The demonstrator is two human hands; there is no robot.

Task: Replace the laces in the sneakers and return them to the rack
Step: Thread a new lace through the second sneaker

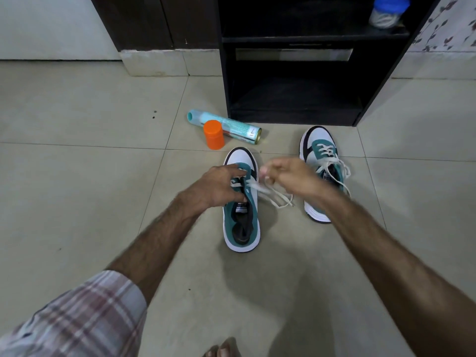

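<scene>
On the tiled floor (77,176) two teal-and-white sneakers sit toes toward a dark rack (291,73). Left hand (219,184) rests fingers-down on near sneaker (242,215), curled over the lace holes, pinning it. Right hand (286,176) pinches the white lace (273,197) coming off that sneaker, blurred. Second sneaker (322,150) stands to the right, laced, ends loose. Spray can (226,127) lies by an orange jar (213,135) near the rack. Blue-lidded jar (389,11) on upper shelf.

sneakers: 2 (241,215) (319,161) | spray can: 1 (226,126) | orange jar: 1 (213,135)
</scene>
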